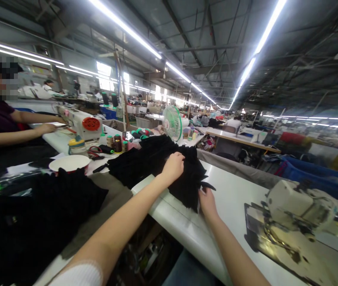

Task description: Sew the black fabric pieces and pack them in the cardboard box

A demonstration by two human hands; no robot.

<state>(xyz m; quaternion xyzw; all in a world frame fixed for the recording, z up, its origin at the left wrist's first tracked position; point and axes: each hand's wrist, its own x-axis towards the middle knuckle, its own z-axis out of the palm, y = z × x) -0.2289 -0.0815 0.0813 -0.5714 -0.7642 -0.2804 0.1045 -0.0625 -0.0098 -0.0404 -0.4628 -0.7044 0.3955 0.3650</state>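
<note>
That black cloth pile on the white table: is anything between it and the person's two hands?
Nothing visible. The left hand rests on top of the black cloth, and the right hand touches its near edge.

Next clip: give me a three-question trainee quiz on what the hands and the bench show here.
1. True or false: the left hand rests on top of the black fabric pile.
2. What does the right hand touch? A) the sewing machine B) the edge of the black fabric pile C) the green fan
3. Fill in: the white bowl stands to the ____ of the fabric pile in the picture.

Key: 1 true; 2 B; 3 left.
</note>
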